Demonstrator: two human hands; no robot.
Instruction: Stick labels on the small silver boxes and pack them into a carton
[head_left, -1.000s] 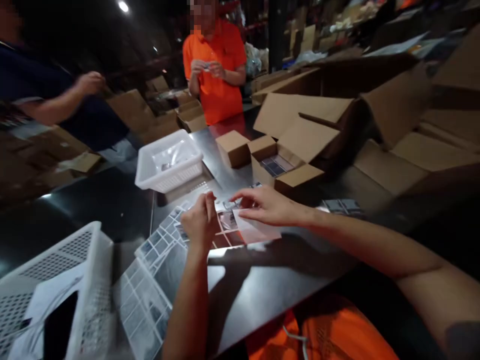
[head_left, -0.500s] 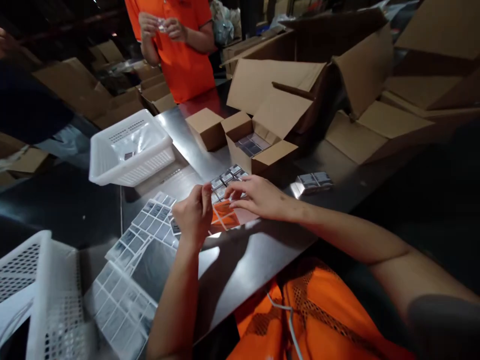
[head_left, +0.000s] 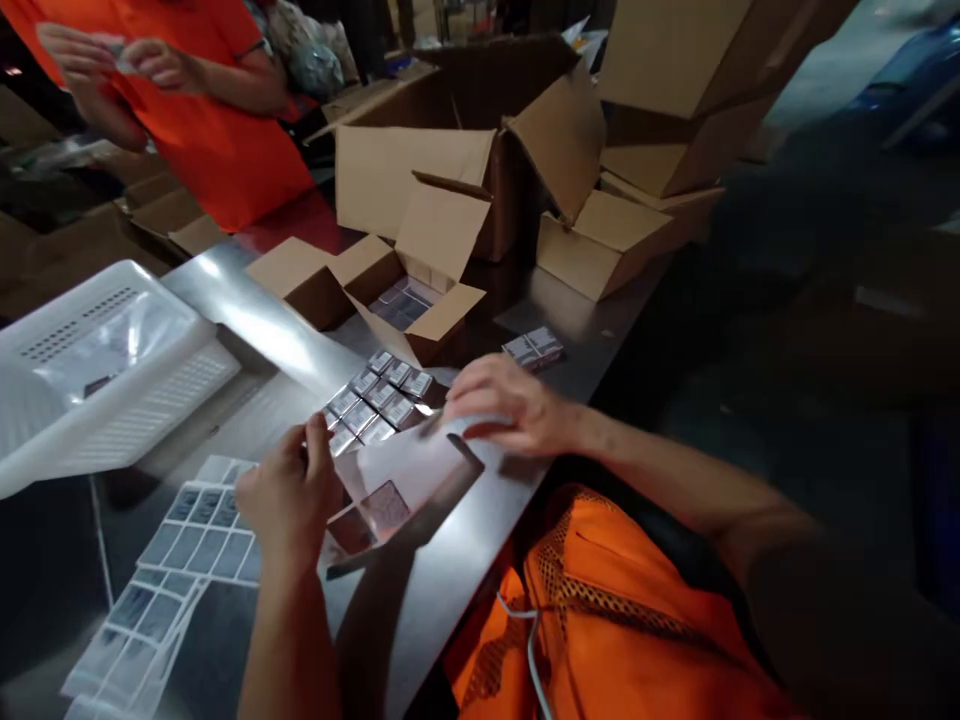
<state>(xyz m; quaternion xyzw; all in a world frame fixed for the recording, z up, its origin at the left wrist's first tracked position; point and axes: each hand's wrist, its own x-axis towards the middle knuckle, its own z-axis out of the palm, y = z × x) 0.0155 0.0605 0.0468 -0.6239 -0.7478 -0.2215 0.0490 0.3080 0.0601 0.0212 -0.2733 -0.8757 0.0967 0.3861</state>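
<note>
A glossy, partly see-through sticker sheet (head_left: 405, 462) is raised and bent between my two hands, with a square grid piece showing at its lower end. My right hand (head_left: 510, 405) pinches its curled right end. My left hand (head_left: 292, 495) is closed at the sheet's left edge, thumb on top; the fingertips are partly hidden. Just beyond the sheet, several small labelled boxes (head_left: 379, 400) lie in rows on the metal table. More sticker sheets (head_left: 202, 530) with grids of grey rectangles spread out left of my left hand.
An open carton (head_left: 442, 315) with small boxes inside stands ahead, beside a brown box (head_left: 300, 275). Right of it lies a pair of small boxes (head_left: 532, 347). A white basket (head_left: 150, 400) is at left. Large cartons (head_left: 412, 165) stand behind. A co-worker in orange (head_left: 202, 130) handles something small.
My view has swung to the right, so things appear further left. My right hand has moved away from my left and now lifts the sheet's end, which lay flatter before.
</note>
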